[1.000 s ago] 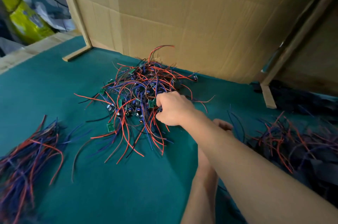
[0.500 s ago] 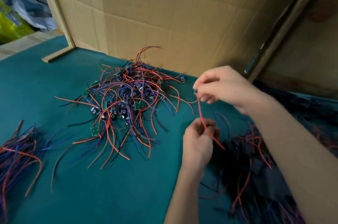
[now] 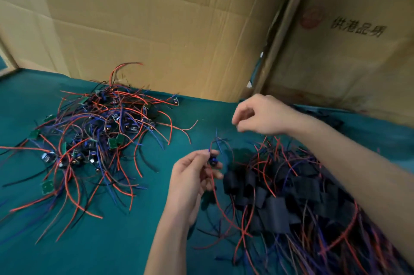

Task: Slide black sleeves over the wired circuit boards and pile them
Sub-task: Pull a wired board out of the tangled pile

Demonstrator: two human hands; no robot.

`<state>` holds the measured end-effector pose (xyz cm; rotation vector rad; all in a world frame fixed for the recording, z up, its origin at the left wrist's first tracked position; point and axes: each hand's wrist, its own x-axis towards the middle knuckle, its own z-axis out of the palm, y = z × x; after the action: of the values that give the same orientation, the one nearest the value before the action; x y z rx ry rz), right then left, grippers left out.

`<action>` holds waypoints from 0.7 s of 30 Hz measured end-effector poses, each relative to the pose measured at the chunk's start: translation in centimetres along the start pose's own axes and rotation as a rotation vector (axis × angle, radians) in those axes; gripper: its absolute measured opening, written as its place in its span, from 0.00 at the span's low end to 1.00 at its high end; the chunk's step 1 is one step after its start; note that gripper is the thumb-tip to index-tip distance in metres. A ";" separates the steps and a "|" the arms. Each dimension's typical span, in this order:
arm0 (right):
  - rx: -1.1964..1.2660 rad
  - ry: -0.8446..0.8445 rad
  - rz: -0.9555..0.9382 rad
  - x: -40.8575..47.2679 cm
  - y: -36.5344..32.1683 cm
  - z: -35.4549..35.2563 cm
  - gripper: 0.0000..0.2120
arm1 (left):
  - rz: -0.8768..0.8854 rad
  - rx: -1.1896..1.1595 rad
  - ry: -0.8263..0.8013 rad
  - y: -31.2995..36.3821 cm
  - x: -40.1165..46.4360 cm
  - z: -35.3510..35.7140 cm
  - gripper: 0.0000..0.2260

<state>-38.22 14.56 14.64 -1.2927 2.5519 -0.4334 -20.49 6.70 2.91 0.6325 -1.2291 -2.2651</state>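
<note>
Board (image 3: 212, 160) in left hand (image 3: 190, 181)

Both hands (image 3: 190, 176) and forearms are bare (no sleeves, gloves or jewellery).

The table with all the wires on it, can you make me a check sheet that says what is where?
Surface: teal cloth-covered table, dimly lit.
Job's things: tangled pile of bare boards with red, blue and black wires, on the left; pile of black sleeves, with wires among them, on the right.
Clutter: nothing seen.
Grippers: left hand pinches one wired board, its red wire hanging below; right hand hangs above the sleeves, fingers loosely curled, nothing visible in it.
Cables: loose wire ends sprawl over the cloth from both piles.
Surroundings: cardboard sheets stand along the back; the right one carries printed characters.
</note>
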 end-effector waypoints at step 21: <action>-0.460 0.133 0.464 3.3 11.4 0.7 0.12 | 0.043 0.019 -0.057 -0.1 -0.3 0.0 0.08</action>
<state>-48.28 18.15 9.49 -0.7497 3.0589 0.1784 -20.25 6.96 2.84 0.5464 -1.2799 -2.2526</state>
